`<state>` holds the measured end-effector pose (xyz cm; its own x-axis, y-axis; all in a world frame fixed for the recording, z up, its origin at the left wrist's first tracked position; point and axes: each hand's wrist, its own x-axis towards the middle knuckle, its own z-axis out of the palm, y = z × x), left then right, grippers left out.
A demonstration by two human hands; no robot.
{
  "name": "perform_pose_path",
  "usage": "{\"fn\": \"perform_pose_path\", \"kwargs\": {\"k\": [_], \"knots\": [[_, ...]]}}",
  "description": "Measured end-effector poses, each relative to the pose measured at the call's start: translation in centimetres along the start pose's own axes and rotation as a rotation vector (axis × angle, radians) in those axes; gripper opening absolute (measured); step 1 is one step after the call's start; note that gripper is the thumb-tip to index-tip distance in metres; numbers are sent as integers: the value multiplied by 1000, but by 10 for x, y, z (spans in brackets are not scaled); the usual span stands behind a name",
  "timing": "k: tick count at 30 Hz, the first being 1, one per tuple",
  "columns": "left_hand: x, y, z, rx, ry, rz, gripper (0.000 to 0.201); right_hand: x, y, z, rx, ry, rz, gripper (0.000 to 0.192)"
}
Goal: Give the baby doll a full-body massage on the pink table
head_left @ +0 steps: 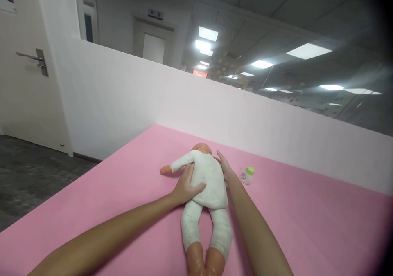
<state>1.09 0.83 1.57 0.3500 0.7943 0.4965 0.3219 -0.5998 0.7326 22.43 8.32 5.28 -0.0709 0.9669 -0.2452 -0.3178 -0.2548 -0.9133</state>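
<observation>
A baby doll (208, 182) in a white cloth body with bare orange-toned hands, feet and head lies stretched out on the pink table (123, 182), head away from me. Its face does not show. My left hand (186, 188) grips the left side of its torso, the thumb over the cloth and the other fingers partly hidden beneath. Against the opposite side, by the shoulder, my right hand (225, 167) holds the doll, with some fingers hidden behind it. The doll's left-side arm sticks out sideways; the other arm is mostly hidden by my right hand.
A small clear bottle with a green cap (247, 175) stands on the table just right of my right hand. A white partition wall (245, 122) borders the far edge. At the left are dark flooring (46, 173) and a closed door (27, 75).
</observation>
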Motion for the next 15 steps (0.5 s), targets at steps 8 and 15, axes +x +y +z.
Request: {"fn": "perform_pose_path", "kwargs": {"k": [8,15], "knots": [[-19,24,2,-37,0,1,89,-52,-15,19,78,-94,-104,55],[-36,63,-1,-129,-105,-91,94,-89,-2,13,119,-177,-132,67]]}}
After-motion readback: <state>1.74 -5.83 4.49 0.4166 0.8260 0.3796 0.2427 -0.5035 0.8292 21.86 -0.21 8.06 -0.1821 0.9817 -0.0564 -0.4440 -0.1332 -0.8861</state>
